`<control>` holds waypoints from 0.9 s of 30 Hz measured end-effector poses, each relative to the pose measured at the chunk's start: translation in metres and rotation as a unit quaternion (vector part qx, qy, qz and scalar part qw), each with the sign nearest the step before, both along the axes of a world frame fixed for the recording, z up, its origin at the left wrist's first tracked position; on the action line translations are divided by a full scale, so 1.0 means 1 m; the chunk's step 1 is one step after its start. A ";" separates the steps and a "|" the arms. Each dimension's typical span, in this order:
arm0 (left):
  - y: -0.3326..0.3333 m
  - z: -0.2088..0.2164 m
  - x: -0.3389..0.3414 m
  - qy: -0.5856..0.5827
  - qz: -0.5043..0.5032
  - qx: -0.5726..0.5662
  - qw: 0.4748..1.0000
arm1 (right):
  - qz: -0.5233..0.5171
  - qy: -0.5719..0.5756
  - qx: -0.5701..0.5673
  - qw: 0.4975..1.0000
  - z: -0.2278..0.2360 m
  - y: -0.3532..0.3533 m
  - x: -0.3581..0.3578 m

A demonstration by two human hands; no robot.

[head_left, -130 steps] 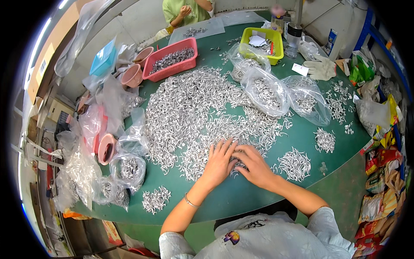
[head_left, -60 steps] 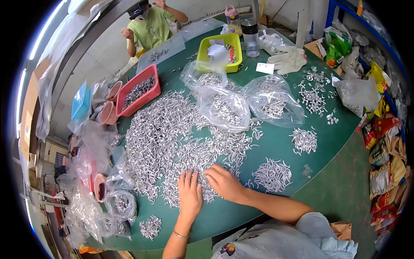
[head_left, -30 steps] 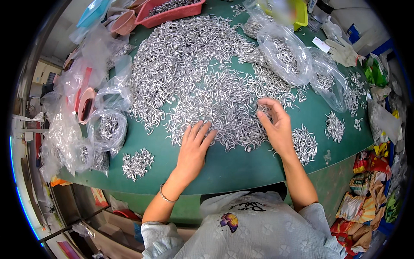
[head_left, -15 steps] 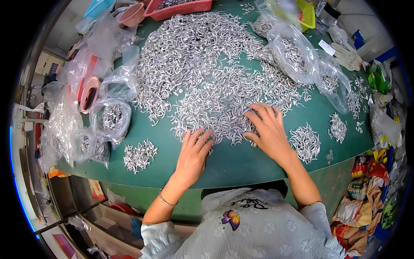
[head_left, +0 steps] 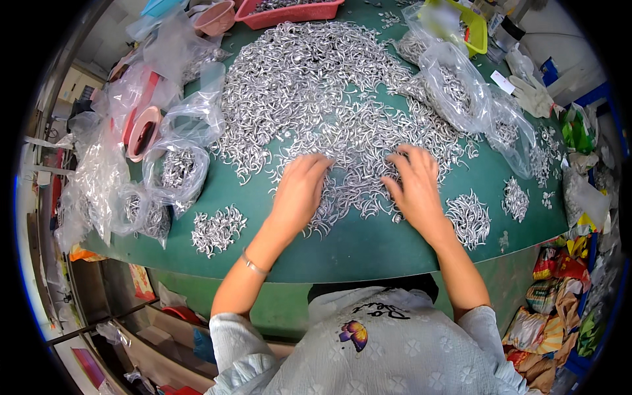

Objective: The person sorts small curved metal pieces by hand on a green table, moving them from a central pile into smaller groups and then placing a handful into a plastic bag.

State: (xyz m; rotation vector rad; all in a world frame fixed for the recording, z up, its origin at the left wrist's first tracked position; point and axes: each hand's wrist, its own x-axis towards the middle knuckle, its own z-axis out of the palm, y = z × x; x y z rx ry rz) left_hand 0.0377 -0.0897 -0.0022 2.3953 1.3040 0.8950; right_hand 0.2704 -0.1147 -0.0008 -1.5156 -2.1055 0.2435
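Head view: a large heap of curved, silver-coloured metal pieces (head_left: 283,85) covers the middle of the green, smooth tabletop (head_left: 355,260) and extends toward its near edge. The left hand (head_left: 297,192) rests at the near side of the heap, fingers close together and curled downward; whether it pinches a piece cannot be told. The right hand (head_left: 417,192) stands opposite, fingers spread and bent, thumb apart, fingertips at the pieces; no gripped piece is visible. Loose pieces lie between both hands.

Step in hand, as judged: manual separation of pieces at the near margin of the heap. The next move appears to call for low fingertips and light contact, so that single pieces come free without dragging entangled neighbours.

A small silver pile (head_left: 218,230) lies near the surface's near edge, left of the left hand. A second pile of slender curved pieces (head_left: 469,219) lies right of the right hand, near the same edge, apart from the heap.
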 end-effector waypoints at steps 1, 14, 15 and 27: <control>0.014 -0.005 0.007 -0.002 -0.013 0.007 1.000 | 0.035 0.003 0.004 0.999 -0.002 0.002 -0.006; 0.025 -0.006 0.008 0.225 -0.030 0.013 0.974 | 0.043 -0.005 -0.050 0.998 0.002 0.016 0.023; 0.025 -0.005 0.009 0.230 -0.033 0.016 0.973 | 0.036 0.000 -0.041 0.999 0.004 0.027 0.021; 0.029 -0.010 -0.007 0.142 -0.059 0.034 0.988 | 0.146 -0.034 -0.047 0.988 -0.016 0.074 -0.015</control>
